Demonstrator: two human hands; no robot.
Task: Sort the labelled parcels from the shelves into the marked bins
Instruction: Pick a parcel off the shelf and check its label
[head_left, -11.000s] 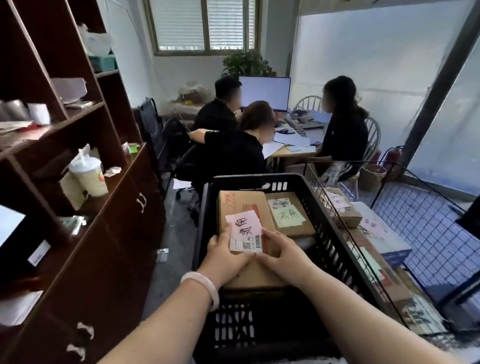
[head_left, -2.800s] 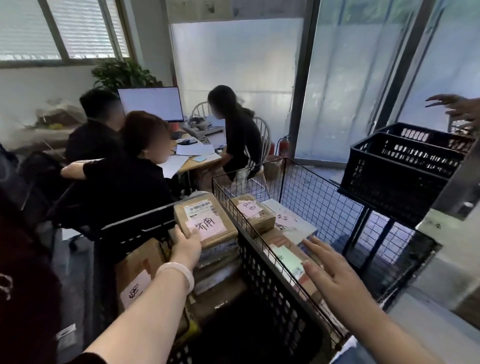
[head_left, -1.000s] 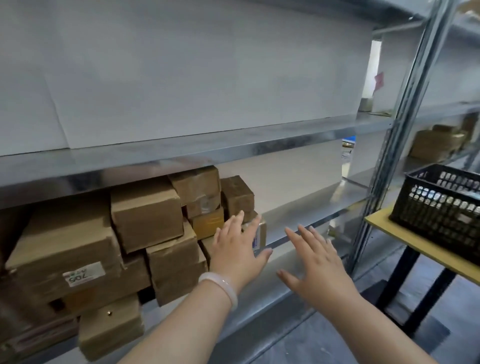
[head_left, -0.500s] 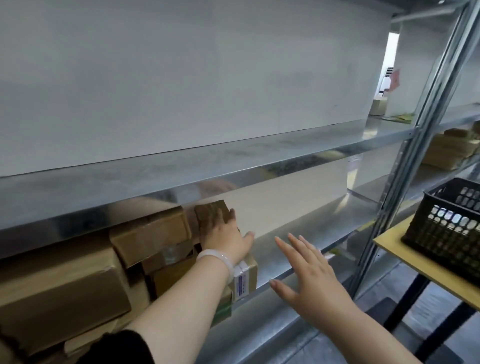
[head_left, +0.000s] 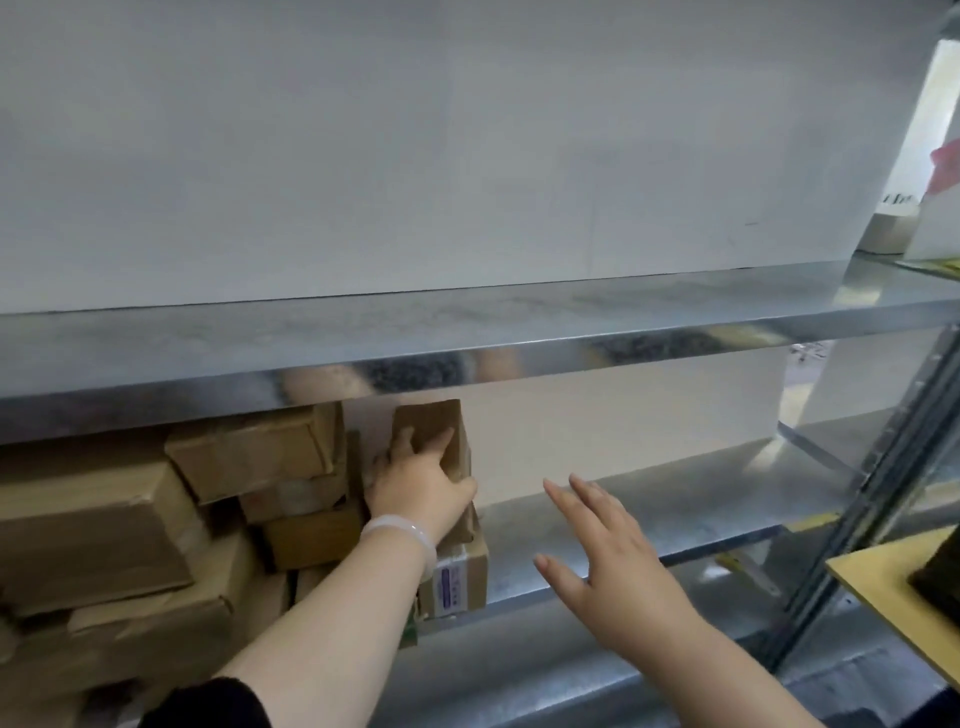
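Head view: I am looking at metal shelving from close up, with both bare forearms reaching in from the bottom edge.
Right hand (head_left: 608, 566): nearest to me, at about 5 o'clock; fingers spread wide and flat, palm down, holding nothing, hovering above the lower shelf (head_left: 649, 525).
Left hand (head_left: 415, 486): at about 7 o'clock from centre, with a pale bracelet (head_left: 400, 535) on the wrist; fingers curled around a small brown parcel (head_left: 434, 426), thumb on its right face.
Small brown parcel: upright on top of the stack, just under the front lip of the upper shelf (head_left: 467, 332).
Labelled box (head_left: 457, 577): directly below my left wrist, at the front edge of the lower shelf, with a white printed label facing me; the text is too small to read.
Other parcels (head_left: 93, 525): brown cartons heaped at 8 to 9 o'clock, tilted against each other.
Yellow table (head_left: 893, 597): at 4 o'clock, right edge, a dark object on it, mostly cut off.
White back panel (head_left: 415, 145): farthest, filling the top half.
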